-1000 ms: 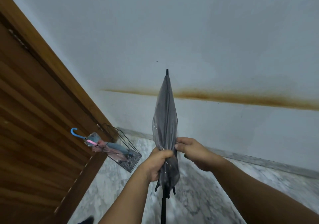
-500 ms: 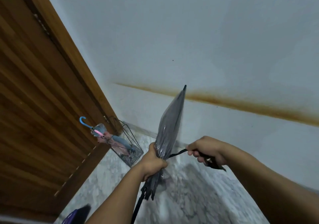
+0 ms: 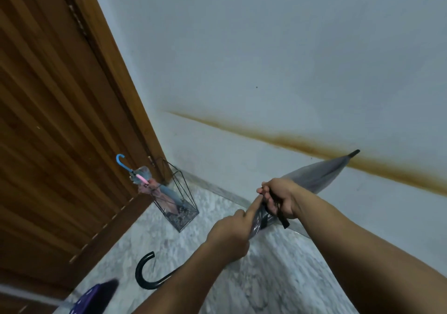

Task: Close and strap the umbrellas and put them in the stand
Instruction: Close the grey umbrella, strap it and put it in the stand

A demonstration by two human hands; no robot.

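Observation:
A closed see-through grey umbrella (image 3: 314, 177) lies tilted in front of me, tip up to the right, black crook handle (image 3: 145, 273) down at the lower left. My left hand (image 3: 232, 232) grips its folded canopy, forefinger stretched along it. My right hand (image 3: 278, 197) holds the black strap (image 3: 281, 218) wrapped around the canopy, the strap's end hanging below my fingers. The wire umbrella stand (image 3: 180, 201) sits on the floor by the door. A blue umbrella (image 3: 167, 192) with a blue hook and a pink umbrella (image 3: 167, 203) stand in it.
A wooden door (image 3: 60, 120) fills the left side. A white wall (image 3: 266, 59) with a brown stain line is ahead. The floor (image 3: 254, 277) is grey marble. A purple dotted umbrella (image 3: 94, 296) pokes in at the bottom left.
The grey umbrella swung from upright to tilted with its tip to the right. My right hand pulled the strap out, then brought it around the canopy. The view turned left and down.

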